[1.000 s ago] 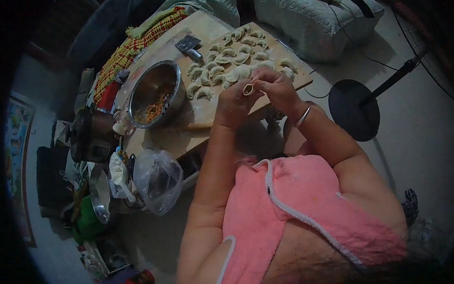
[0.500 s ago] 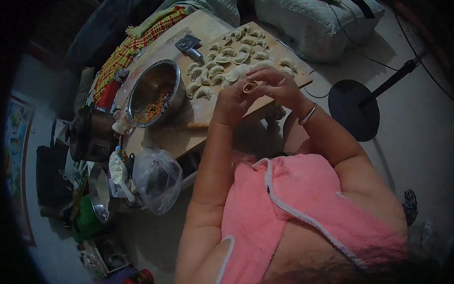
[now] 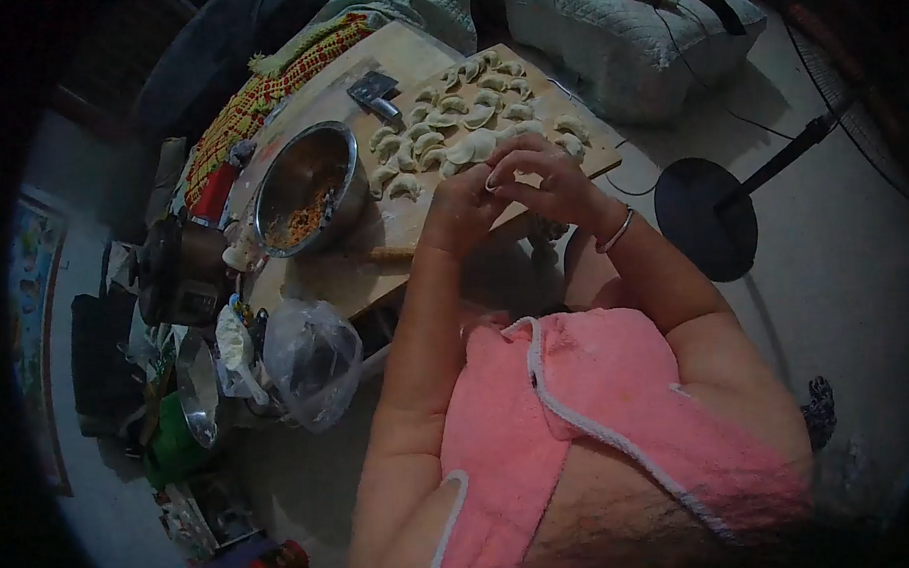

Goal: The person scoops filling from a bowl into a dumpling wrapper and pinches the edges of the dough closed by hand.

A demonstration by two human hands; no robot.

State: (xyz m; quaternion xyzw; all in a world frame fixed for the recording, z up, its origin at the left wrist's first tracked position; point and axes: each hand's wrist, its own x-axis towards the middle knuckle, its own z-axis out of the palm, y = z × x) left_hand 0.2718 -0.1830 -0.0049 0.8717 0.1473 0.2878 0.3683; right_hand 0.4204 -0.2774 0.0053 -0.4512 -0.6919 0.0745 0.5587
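Note:
Both hands meet above the near right edge of the wooden board (image 3: 397, 211). My left hand (image 3: 457, 209) is closed around a dumpling (image 3: 491, 186), mostly hidden by fingers, with only a pale bit of dough showing. Thumb and fingers of my right hand (image 3: 556, 185) pinch the dough from the other side. Just beyond the hands, several folded dumplings (image 3: 453, 105) lie in rows on the board, beside some flat round wrappers (image 3: 473, 146). To the left stands a metal bowl (image 3: 346, 193) with orange-brown filling (image 3: 307, 221) low inside.
A broad-bladed scraper or cleaver (image 3: 373, 90) lies behind the bowl. Left of the table are a dark cooker (image 3: 184, 268), a clear plastic bag (image 3: 314, 364) and a metal basin (image 3: 198, 388). A fan's round base (image 3: 708, 220) stands on the floor at right.
The dough's open end, visible before between my hands, is now mostly covered by fingers. My right thumb and fingers have closed in on it. The view has shifted slightly.

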